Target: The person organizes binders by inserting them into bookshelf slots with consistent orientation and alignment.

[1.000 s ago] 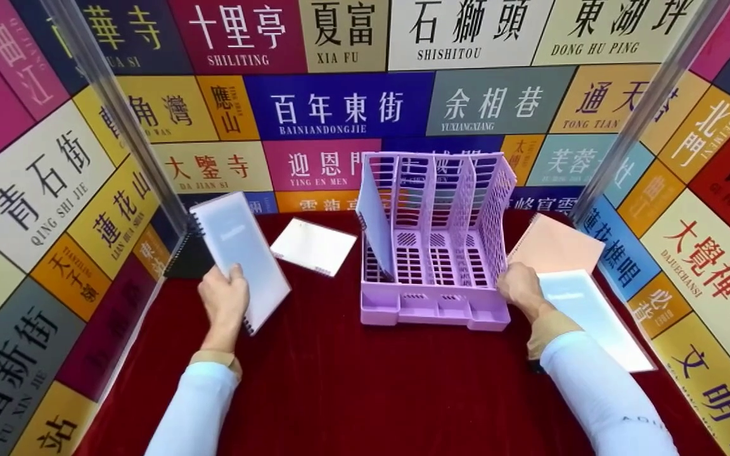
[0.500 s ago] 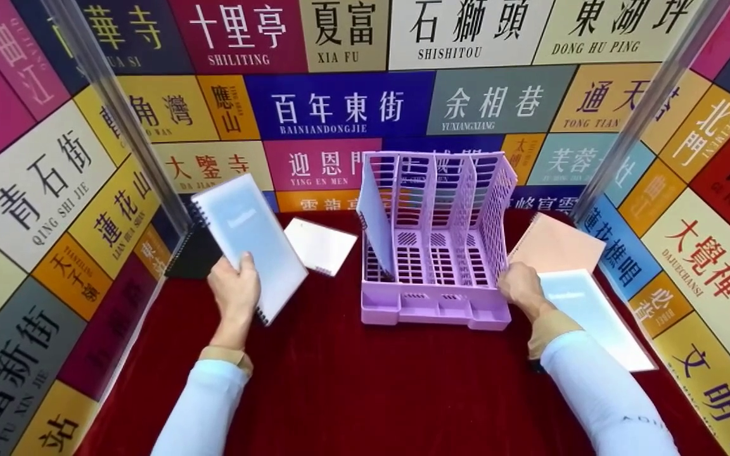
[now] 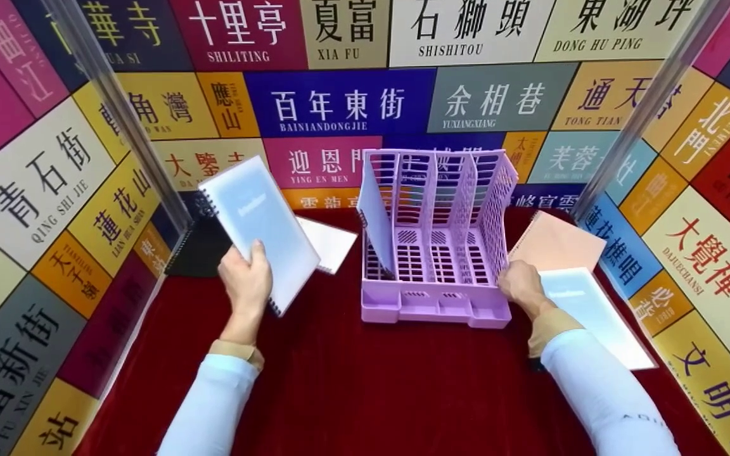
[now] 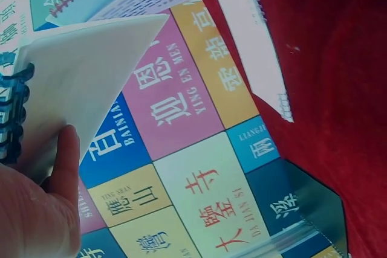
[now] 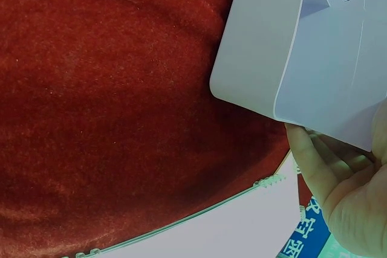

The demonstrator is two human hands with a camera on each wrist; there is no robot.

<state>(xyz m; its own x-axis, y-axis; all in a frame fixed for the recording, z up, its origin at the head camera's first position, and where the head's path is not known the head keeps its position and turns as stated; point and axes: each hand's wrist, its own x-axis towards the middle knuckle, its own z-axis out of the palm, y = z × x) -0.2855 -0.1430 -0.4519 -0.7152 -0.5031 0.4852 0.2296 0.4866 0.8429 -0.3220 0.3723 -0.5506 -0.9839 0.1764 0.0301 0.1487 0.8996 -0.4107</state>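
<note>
**Held aslant at left, gripped at right**

Pinched a light-blue, rectangular, spiral-bound notebook [image 3: 263, 218] in the left hand [image 3: 244, 275], with the thumb across the cover beside the dark binding; could not tell how tightly, with the other fingers hidden beneath. Held the notebook raised over a red velvet cloth [image 3: 365, 392], left of and apart from a purple, slatted plastic file rack [image 3: 435, 310]. Ran the notebook's long axis from upper left to lower right, mostly beyond the grip and at an angle to the rack's fore-and-aft dividers. Overlapped, in the head view, a flat white spiral notepad [image 3: 336, 244]. Gripped the rack's near right corner with the right hand [image 3: 520, 285], fingers bent against the outer wall. Put the left hand nearer to the leftmost slot, occupied by a blue, upright spiral-bound book [image 3: 376, 221].
</note>
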